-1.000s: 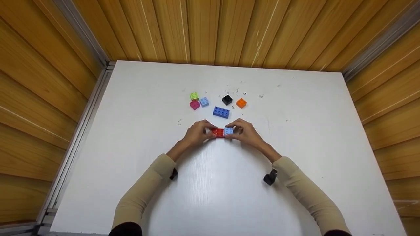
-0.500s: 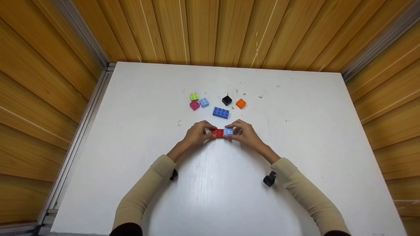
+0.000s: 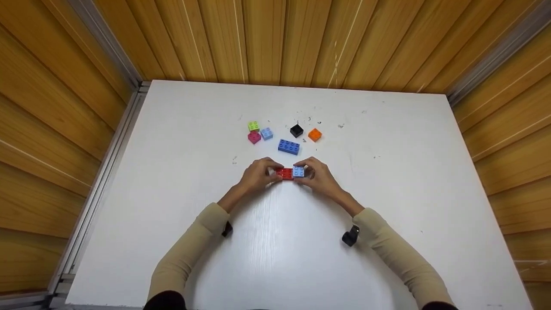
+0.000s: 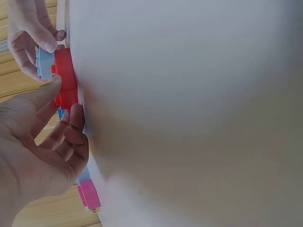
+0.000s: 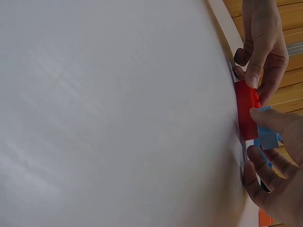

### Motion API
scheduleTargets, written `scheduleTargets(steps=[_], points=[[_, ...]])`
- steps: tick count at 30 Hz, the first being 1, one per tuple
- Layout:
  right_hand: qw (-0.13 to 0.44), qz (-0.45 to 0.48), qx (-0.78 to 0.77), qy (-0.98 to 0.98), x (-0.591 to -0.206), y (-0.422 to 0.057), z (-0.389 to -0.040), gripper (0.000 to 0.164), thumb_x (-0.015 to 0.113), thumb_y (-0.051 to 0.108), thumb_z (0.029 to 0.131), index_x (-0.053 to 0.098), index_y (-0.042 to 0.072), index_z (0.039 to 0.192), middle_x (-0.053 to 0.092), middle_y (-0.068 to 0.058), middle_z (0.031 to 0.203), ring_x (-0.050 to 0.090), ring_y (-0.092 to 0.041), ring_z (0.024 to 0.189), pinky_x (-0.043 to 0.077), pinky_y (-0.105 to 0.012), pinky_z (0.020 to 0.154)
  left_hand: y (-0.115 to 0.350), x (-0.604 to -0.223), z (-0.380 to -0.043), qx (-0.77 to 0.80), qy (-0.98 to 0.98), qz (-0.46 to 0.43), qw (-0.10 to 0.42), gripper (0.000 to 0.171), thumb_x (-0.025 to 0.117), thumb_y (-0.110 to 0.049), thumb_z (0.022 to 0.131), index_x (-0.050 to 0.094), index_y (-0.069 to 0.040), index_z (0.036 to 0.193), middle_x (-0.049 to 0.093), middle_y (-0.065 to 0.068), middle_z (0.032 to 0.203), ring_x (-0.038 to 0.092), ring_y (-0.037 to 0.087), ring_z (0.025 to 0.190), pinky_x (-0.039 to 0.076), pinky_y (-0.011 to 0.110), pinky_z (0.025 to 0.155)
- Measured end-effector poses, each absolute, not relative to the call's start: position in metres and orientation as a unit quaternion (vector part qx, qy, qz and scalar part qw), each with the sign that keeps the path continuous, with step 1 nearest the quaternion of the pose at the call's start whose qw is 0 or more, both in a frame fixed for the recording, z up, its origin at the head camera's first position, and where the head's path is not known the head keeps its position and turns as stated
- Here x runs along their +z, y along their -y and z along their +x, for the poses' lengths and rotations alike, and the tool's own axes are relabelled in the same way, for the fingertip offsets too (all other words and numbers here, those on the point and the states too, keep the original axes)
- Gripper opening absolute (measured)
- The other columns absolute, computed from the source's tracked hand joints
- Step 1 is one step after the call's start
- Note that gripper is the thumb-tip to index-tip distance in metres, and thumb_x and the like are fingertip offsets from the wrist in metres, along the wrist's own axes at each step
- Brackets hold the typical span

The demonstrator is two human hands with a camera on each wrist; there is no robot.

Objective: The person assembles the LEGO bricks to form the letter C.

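White counter [image 3: 400, 185]. Left hand [image 3: 257, 174] pinches the left end of a red studded brick [image 3: 284, 174], near the counter's middle; right hand [image 3: 320, 176] pinches a light blue four-stud brick [image 3: 298, 171] atop its right end. Change: right thumb lower, light blue studs more exposed. Suggests fit being adjusted; full seating unclear.

On the head view I get a white table [image 3: 387, 181]. Toward its left edge I see a lime brick [image 3: 253, 126], a pink brick [image 3: 254, 137] and a light blue brick [image 3: 267, 133] close together. A black brick [image 3: 296, 131] sits about midway between the side edges, an orange brick [image 3: 315, 134] to its right. Closer to the near edge I have a long blue brick [image 3: 289, 147], then a red brick [image 3: 285, 173], seemingly down on the surface.
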State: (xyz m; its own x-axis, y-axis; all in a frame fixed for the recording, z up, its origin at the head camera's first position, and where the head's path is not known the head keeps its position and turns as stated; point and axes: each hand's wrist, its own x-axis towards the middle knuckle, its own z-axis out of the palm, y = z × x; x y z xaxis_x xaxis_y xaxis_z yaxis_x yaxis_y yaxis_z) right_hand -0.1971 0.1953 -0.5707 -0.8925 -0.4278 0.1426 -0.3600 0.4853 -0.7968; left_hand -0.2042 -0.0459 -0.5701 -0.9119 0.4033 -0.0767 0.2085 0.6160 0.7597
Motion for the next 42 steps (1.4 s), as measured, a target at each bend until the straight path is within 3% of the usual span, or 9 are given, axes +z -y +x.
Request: scheduleTargets(steps=[5, 9, 13, 17, 20, 29, 42], points=[[0.038, -0.219, -0.455, -0.862, -0.574, -0.195, -0.198, 0.039, 0.087, 0.008, 0.08, 0.072, 0.003, 0.116, 0.07, -0.014, 0.105, 0.065, -0.03, 0.09, 0.052, -0.035, 0.079, 0.053, -0.57, -0.207, 0.412, -0.878, 0.208, 0.123, 0.034, 0.075, -0.014, 0.093, 0.072, -0.006, 0.126, 0.072, 0.013, 0.115, 0.063, 0.02, 0.087, 0.048, 0.027, 0.074], [0.052, -0.21, -0.454, -0.864, -0.571, -0.194, -0.197, 0.04, 0.086, 0.008, 0.08, 0.072, 0.004, 0.117, 0.07, -0.014, 0.106, 0.064, -0.028, 0.091, 0.051, -0.031, 0.079, 0.067, -0.567, -0.214, 0.442, -0.867, 0.198, 0.116, 0.035, 0.071, -0.013, 0.096, 0.069, -0.002, 0.129, 0.071, 0.018, 0.118, 0.065, 0.026, 0.094, 0.053, 0.034, 0.083], [0.065, -0.205, -0.459, -0.862, -0.57, -0.194, -0.196, 0.04, 0.085, 0.007, 0.082, 0.07, 0.002, 0.118, 0.071, -0.014, 0.108, 0.064, -0.024, 0.088, 0.05, -0.025, 0.077, 0.082, -0.565, -0.223, 0.47, -0.872, 0.126, 0.053, 0.032, 0.072, -0.011, 0.095, 0.07, -0.001, 0.125, 0.071, 0.019, 0.115, 0.067, 0.03, 0.097, 0.055, 0.041, 0.088], [0.069, -0.204, -0.459, -0.862, -0.571, -0.194, -0.195, 0.038, 0.084, 0.007, 0.082, 0.069, 0.001, 0.116, 0.072, -0.015, 0.108, 0.063, -0.021, 0.086, 0.049, -0.02, 0.076, 0.092, -0.565, -0.233, 0.465, -0.884, 0.041, -0.014, 0.033, 0.075, -0.01, 0.092, 0.07, -0.004, 0.124, 0.069, 0.017, 0.114, 0.065, 0.027, 0.092, 0.052, 0.037, 0.081], [0.068, -0.204, -0.458, -0.862, -0.571, -0.194, -0.195, 0.037, 0.085, 0.006, 0.082, 0.068, 0.002, 0.115, 0.072, -0.014, 0.109, 0.062, -0.019, 0.086, 0.049, -0.02, 0.076, 0.094, -0.566, -0.241, 0.451, -0.892, 0.0, -0.035, 0.039, 0.078, -0.013, 0.091, 0.068, -0.006, 0.128, 0.067, 0.016, 0.118, 0.063, 0.026, 0.092, 0.05, 0.035, 0.078], [0.079, -0.187, -0.461, -0.864, -0.57, -0.194, -0.194, 0.036, 0.086, 0.005, 0.08, 0.068, 0.002, 0.11, 0.073, -0.014, 0.115, 0.061, -0.019, 0.085, 0.048, -0.02, 0.077, 0.084, -0.568, -0.262, 0.438, -0.898, -0.035, -0.019, 0.057, 0.08, -0.017, 0.089, 0.057, -0.006, 0.14, 0.062, 0.015, 0.128, 0.058, 0.027, 0.104, 0.05, 0.04, 0.089], [0.086, -0.177, -0.448, -0.872, -0.566, -0.187, -0.199, 0.035, 0.087, 0.007, 0.079, 0.069, 0.004, 0.109, 0.074, -0.014, 0.116, 0.062, -0.019, 0.084, 0.049, -0.022, 0.076, 0.081, -0.566, -0.271, 0.418, -0.906, -0.065, -0.015, 0.04, 0.074, -0.013, 0.093, 0.065, -0.005, 0.131, 0.065, 0.013, 0.117, 0.06, 0.026, 0.105, 0.052, 0.041, 0.093]])
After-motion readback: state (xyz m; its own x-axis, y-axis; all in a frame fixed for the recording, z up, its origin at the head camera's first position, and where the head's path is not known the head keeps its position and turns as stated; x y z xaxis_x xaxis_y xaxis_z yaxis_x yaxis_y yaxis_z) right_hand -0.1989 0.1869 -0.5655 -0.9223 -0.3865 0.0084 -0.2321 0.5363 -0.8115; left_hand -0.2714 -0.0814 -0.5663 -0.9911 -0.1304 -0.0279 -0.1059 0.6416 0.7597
